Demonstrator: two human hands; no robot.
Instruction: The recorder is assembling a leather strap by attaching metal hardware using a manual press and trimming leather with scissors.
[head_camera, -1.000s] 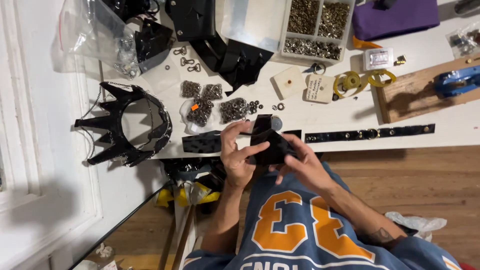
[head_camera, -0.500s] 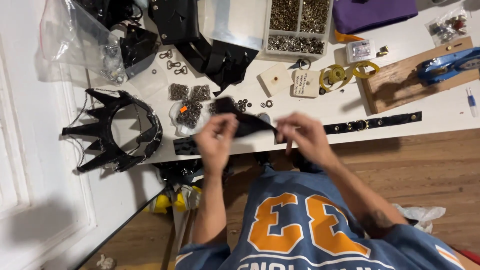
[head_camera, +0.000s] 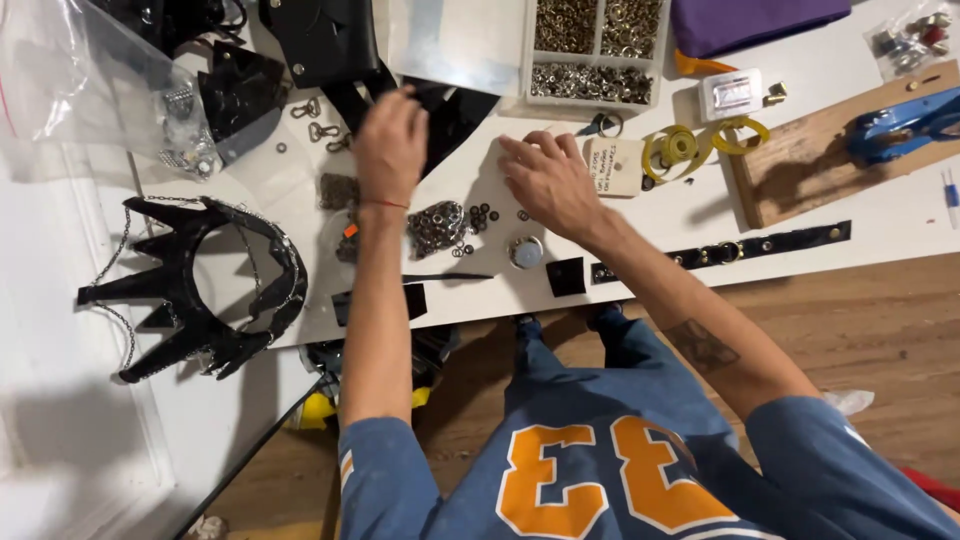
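Left hand (head_camera: 390, 145) reaches far, fingers loose and empty, black leather (head_camera: 450, 110) just right of it; right hand (head_camera: 548, 180) lies flat, empty, on the table (head_camera: 640, 235).

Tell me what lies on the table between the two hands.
Head view: between left hand and right hand lie a pile of small metal rings and loose black washers.

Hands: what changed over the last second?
Both hands let go of the black leather piece they held near the table edge and reached forward over the table. The left hand now hovers by the black leather pieces; the right hand rests flat beside the small tag, holding nothing visible. The black crown, studded strap and parts box stayed put.
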